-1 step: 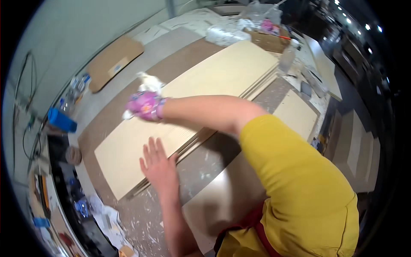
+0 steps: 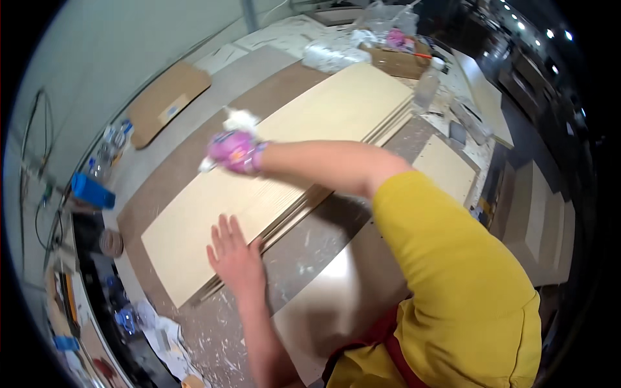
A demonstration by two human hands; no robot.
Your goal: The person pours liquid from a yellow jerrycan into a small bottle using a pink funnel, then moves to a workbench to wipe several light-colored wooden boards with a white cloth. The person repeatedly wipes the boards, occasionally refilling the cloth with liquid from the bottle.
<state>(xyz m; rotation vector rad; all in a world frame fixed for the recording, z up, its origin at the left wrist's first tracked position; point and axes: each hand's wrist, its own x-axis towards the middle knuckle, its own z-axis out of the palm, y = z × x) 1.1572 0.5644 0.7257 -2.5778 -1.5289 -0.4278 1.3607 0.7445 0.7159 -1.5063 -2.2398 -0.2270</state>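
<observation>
A long pale wooden panel [image 2: 343, 107] lies on top of a stack of similar boards, slanting across the workbench. My left hand [image 2: 237, 260] is bare and rests flat on the near edge of the panel, fingers spread. Reaching across it, my right hand [image 2: 234, 152] wears a purple patterned glove and is closed round a white cloth [image 2: 241, 121]. Cloth sticks out on both sides of the glove. This hand is at the panel's far edge; its fingertips are hidden and slightly blurred.
A brown cardboard piece [image 2: 167, 103] lies by the wall, near a blue container [image 2: 92, 190]. At the back are a cardboard box [image 2: 398, 63], clear plastic wrap [image 2: 336, 55] and a plastic bottle [image 2: 427, 85]. A smaller pale board [image 2: 445, 169] lies to the right.
My right hand has moved a little to the right along the panel with the cloth. My left hand stays flat near the same spot.
</observation>
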